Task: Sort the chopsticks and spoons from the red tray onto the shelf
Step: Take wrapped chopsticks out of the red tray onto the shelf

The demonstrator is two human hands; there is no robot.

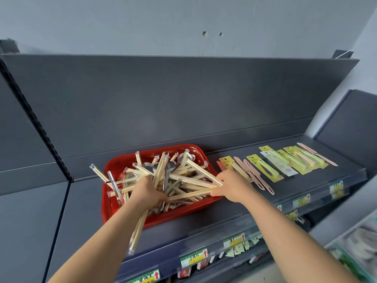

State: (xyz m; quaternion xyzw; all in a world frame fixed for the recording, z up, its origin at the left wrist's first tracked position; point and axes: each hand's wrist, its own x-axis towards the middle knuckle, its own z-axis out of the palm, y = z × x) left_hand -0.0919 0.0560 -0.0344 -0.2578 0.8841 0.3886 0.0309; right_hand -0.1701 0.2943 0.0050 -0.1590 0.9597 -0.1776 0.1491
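A red tray (114, 166) sits on the dark shelf (87, 201), heaped with wrapped wooden chopsticks (183, 172) and metal spoons (114, 184). My left hand (146, 190) grips a bundle of chopsticks (138, 229) over the tray; their lower ends stick out past the tray's front edge. At the tray's right rim my right hand (230, 185) pinches a few chopsticks (195, 180) by their ends. Most spoons lie half buried under the chopsticks.
To the right of the tray lies a row of packaged knives and peelers (275, 166), in pink and yellow-green cards. Price tags (193, 258) run along the shelf's front lip. A grey back panel (163, 103) rises behind the shelf. Goods on another shelf show at bottom right.
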